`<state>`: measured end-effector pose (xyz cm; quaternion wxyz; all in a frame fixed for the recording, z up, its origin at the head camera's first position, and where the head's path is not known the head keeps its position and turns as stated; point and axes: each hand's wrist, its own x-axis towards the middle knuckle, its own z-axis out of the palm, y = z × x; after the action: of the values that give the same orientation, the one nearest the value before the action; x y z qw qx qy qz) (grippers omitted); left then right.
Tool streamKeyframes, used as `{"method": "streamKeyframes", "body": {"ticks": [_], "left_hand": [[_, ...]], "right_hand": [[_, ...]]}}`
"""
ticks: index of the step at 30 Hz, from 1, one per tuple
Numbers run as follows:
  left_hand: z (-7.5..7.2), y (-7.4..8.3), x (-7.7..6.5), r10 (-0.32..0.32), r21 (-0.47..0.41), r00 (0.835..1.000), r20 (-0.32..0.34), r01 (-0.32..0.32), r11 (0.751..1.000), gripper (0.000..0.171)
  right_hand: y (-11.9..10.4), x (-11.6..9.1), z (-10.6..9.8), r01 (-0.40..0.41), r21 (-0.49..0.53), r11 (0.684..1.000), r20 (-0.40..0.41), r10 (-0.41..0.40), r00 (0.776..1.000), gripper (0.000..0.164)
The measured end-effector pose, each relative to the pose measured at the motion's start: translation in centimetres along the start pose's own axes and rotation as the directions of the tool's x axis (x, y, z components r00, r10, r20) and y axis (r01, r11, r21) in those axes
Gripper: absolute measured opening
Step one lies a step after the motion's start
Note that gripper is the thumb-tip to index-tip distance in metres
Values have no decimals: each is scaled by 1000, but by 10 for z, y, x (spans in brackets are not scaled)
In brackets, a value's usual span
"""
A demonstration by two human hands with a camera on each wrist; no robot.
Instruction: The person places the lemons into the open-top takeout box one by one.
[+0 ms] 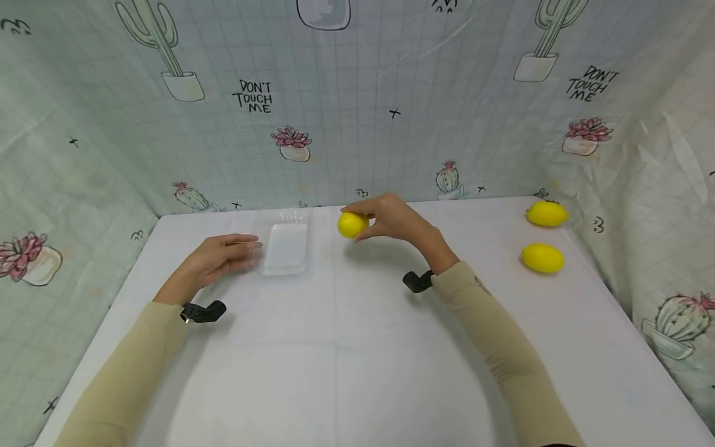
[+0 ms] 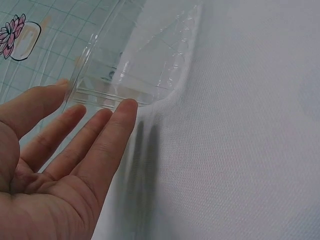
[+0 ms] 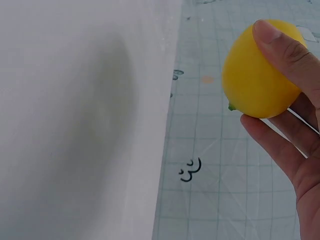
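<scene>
My right hand (image 1: 395,218) holds a yellow lemon (image 1: 352,225) above the far part of the table, thumb on one side and fingers on the other. In the right wrist view, the lemon (image 3: 260,75) shows a small green stem tip. A clear plastic container (image 1: 286,248) lies on the table, left of the lemon. Beside its left edge is my left hand (image 1: 223,257), fingers extended. The left wrist view shows those fingertips (image 2: 129,106) at the rim of the container (image 2: 150,65); whether they press on it is hard to tell.
Two more lemons lie at the table's far right, one (image 1: 547,213) behind the other (image 1: 542,257). A white cloth covers the table (image 1: 335,372). Cactus-printed sheets (image 1: 357,124) hang behind it and on both sides.
</scene>
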<state>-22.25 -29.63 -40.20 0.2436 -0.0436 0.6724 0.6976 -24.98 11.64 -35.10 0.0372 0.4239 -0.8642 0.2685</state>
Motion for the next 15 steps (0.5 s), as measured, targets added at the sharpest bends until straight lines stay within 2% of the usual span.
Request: {"method": "streamKeyframes", "body": {"ticks": [8,15], "left_hand": [[-2,-2,0,-8,-38,1000,8,8,999,63],[-1,0,-1,-12,-65,1000,25,13,998,66]], "right_hand": [[-1,16,10,20,31,999,-10,-20,1000,64],[-3,25,13,-1,52,999,-6,2,1000,65]]}}
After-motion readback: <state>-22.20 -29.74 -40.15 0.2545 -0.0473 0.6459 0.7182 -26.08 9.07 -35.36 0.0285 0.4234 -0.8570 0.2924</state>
